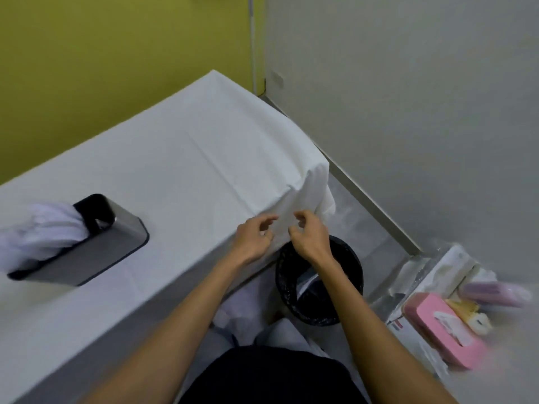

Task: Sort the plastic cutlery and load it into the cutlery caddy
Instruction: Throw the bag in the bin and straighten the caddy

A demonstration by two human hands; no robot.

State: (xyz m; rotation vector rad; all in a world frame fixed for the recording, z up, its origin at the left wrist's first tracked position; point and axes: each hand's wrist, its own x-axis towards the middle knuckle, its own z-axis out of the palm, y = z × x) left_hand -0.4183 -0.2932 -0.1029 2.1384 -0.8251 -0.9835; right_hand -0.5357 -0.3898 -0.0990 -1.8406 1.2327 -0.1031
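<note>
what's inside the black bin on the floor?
The black bin stands on the floor beside the table, below the right hand. Something pale and glossy, perhaps a wrapper, lies inside. The right forearm covers part of the opening; nothing more shows.

I count one cutlery caddy (87,243) near the table's (189,158) left edge, one black bin (344,275) below its right corner, and one pink box (446,330) on the floor.

A grey metal cutlery caddy (84,246) with a black rim lies tipped on the white-clothed table (186,158), white plastic cutlery (35,228) bunched at its mouth.
</note>
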